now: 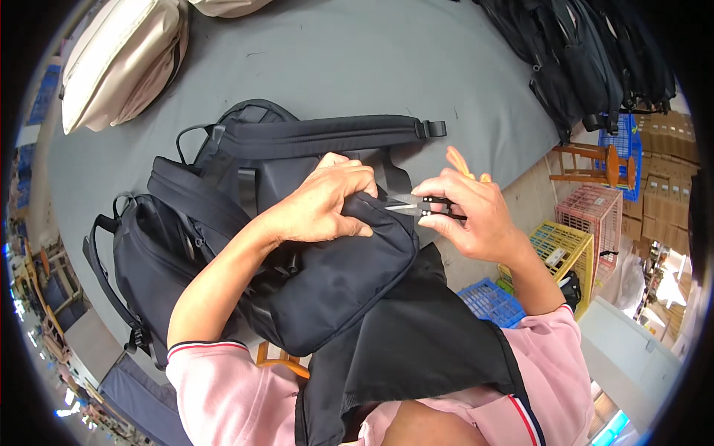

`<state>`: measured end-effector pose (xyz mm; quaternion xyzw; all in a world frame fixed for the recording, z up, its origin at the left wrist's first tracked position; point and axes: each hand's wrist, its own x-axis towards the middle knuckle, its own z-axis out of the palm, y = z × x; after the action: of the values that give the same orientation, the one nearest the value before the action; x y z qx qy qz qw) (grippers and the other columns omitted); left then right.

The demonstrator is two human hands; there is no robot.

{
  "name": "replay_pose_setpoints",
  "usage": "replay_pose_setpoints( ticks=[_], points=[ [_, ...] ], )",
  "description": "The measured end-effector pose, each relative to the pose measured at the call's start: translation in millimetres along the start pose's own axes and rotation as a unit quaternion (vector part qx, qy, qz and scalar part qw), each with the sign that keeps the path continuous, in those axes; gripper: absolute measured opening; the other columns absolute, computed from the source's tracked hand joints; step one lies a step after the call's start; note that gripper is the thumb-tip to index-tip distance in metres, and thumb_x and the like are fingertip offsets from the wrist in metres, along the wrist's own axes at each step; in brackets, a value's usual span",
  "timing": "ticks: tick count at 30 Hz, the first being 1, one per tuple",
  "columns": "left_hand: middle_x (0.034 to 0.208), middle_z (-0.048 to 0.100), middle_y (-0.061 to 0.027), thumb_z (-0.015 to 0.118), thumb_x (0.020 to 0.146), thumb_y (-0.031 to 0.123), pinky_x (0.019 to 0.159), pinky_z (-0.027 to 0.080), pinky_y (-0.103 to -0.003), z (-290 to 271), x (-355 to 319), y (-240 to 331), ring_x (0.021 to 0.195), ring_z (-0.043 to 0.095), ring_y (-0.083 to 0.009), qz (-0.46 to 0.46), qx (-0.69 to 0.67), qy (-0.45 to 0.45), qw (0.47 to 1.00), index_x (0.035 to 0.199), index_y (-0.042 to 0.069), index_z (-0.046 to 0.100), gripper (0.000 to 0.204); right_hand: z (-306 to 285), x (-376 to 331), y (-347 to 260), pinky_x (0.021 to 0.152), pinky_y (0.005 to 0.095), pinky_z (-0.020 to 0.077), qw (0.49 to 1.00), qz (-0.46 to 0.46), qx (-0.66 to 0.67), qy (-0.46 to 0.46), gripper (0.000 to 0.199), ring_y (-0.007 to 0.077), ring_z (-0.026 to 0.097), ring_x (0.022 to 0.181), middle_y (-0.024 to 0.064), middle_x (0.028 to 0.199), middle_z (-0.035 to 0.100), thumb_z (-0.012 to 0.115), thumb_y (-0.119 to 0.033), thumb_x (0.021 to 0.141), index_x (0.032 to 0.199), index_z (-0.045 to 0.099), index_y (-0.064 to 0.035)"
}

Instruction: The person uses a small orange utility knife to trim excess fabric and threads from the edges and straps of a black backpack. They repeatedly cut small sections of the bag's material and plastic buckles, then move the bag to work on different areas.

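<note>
Apron (pixel 431 334): plain black cloth, darker bound edge. Shirt (pixel 238 394): pink, short-sleeved, visible on both sides of the apron. Left sleeve (pixel 212 364), left of the apron: navy, white and red striped cuff. Collar (pixel 494 420), at the apron's lower right: similar striped border.

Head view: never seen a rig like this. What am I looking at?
There's no machine, just a person's two bare hands. This single picture comes from the left of two fisheye cameras worn on the head, looking down, so straight edges bend near the rim. The left hand grips the edge of a black fabric backpack; the right hand holds small black-handled snips, tips at that edge. The broad grey table also bears cream fabric bags, upper left, and black fabric bags, upper right.
</note>
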<state>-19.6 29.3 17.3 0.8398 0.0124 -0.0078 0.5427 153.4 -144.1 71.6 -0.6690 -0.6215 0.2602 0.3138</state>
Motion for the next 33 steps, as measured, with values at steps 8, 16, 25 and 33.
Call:
replay_pose_setpoints(
  ticks=[8, 16, 25, 33],
  points=[
    [0.086, 0.048, -0.0050, 0.080, 0.062, 0.019, 0.097, 0.026, -0.036, 2.8, 0.5, -1.2, 0.088, 0.047, -0.0218, -0.002, -0.009, -0.025, 1.000, 0.088, 0.005, 0.051, 0.042, -1.4, 13.2, -2.6, 0.061, 0.0315, 0.0477, 0.980, -0.163, -0.117, -0.014, 0.027, 0.0240, 0.056, 0.059, 0.0063, 0.071, 0.056, 0.070, -0.013, 0.070, 0.095, 0.063, -0.0067],
    [0.079, 0.047, -0.0055, 0.079, 0.062, 0.019, 0.096, 0.027, -0.036, 1.2, 0.8, -3.7, 0.086, 0.047, -0.0227, 0.007, -0.013, -0.026, 1.000, 0.091, 0.005, 0.053, 0.042, -6.0, 17.8, 0.1, 0.077, 0.0392, 0.0523, 0.976, -0.158, -0.143, -0.047, 0.029, 0.0247, 0.058, 0.066, 0.0053, 0.077, 0.055, 0.070, -0.017, 0.071, 0.096, 0.060, -0.0083],
    [0.080, 0.049, -0.0055, 0.079, 0.062, 0.020, 0.096, 0.027, -0.035, 0.4, -0.3, -4.6, 0.086, 0.047, -0.0221, 0.024, -0.022, -0.020, 0.999, 0.092, 0.005, 0.054, 0.041, -5.9, 23.3, 6.7, 0.070, 0.0356, 0.0517, 0.971, -0.191, -0.133, -0.059, 0.030, 0.0242, 0.058, 0.065, 0.0048, 0.080, 0.058, 0.071, -0.017, 0.070, 0.098, 0.062, -0.0090],
    [0.085, 0.050, -0.0042, 0.079, 0.062, 0.023, 0.094, 0.026, -0.035, -1.8, -0.8, -5.6, 0.087, 0.047, -0.0224, 0.006, -0.016, -0.064, 0.998, 0.087, 0.005, 0.051, 0.042, -5.5, 24.5, 7.6, 0.058, 0.0321, 0.0458, 0.969, -0.193, -0.139, -0.063, 0.029, 0.0213, 0.057, 0.064, 0.0029, 0.077, 0.056, 0.070, -0.017, 0.069, 0.096, 0.061, -0.0103]
  ],
)
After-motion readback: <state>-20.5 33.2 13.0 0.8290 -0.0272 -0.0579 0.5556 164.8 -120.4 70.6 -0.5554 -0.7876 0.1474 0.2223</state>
